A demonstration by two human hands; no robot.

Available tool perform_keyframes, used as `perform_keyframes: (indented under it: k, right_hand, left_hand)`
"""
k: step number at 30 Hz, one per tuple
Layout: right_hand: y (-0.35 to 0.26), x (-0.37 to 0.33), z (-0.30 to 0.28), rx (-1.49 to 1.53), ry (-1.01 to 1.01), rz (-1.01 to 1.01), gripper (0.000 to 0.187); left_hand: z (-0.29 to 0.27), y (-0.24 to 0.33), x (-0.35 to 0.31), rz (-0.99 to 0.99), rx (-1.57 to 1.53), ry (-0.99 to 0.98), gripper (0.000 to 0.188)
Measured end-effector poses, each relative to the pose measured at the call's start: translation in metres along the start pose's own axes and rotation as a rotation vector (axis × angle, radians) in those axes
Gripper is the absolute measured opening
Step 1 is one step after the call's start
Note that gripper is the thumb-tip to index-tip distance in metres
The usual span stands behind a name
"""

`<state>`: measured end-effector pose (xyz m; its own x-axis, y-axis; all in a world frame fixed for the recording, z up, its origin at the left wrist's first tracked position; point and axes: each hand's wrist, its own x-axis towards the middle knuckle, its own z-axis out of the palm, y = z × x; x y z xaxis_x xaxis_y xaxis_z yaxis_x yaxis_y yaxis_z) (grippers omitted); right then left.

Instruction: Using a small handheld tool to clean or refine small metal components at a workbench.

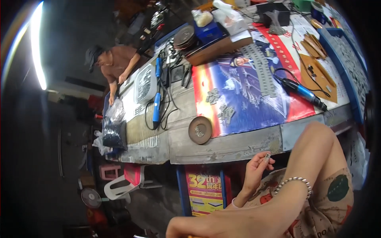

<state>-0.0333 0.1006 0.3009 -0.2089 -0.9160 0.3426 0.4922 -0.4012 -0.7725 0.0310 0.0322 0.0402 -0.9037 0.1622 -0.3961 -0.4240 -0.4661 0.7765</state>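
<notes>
- Dim workshop surroundings frame a long bench point(222, 148) covered partly with a colourful printed sheet point(246, 95).
- One hand point(256, 168), below the bench edge, pinches a small grey metal piece point(267, 158) between its fingertips; which hand it is cannot be told.
- A second hand point(178, 229) at the lower edge is mostly cut off; its state cannot be told.
- A round brown disc point(200, 129) lies on the bench near loose grey pieces point(227, 113).
- A blue power tool point(301, 91) rests to the right.
- Another person point(115, 63) works at the far end.

Left hand point(256, 168) pinches small grey part point(267, 158) below workbench point(222, 146).
</notes>
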Motion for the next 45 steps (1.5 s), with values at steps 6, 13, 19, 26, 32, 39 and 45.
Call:
perform_keyframes:
  k: [6,13,19,26,32,39,45]
  right_hand:
    - [-0.012,-0.002,-0.002,0.088,-0.205,0.126,0.019]
    - [0.015,-0.018,0.022,-0.176,-0.163,0.000,0.023]
    - [0.052,-0.042,0.017,-0.575,-0.251,-0.079,0.021]
    - [0.078,-0.216,-0.073,-0.757,0.315,0.467,0.026]
    - [0.161,-0.394,-0.076,-1.486,1.289,1.091,0.013]
    - [0.254,-0.422,-0.113,-1.456,1.873,0.829,0.015]
    - [0.183,-0.336,-0.076,-1.294,1.185,0.670,0.027]
  left_hand:
    - [-0.003,-0.008,-0.001,-0.115,-0.133,0.120,0.025]
    - [-0.004,-0.009,0.003,-0.119,-0.014,-0.024,0.025]
    - [0.003,-0.008,-0.004,-0.020,-0.036,0.044,0.024]
    - [0.003,-0.003,0.001,0.053,0.036,0.064,0.023]
    - [0.010,-0.007,0.014,0.006,-0.003,0.022,0.021]
    - [0.035,-0.006,0.022,-0.049,0.032,-0.036,0.019]
    - [0.038,-0.004,0.027,-0.029,0.059,-0.055,0.018]
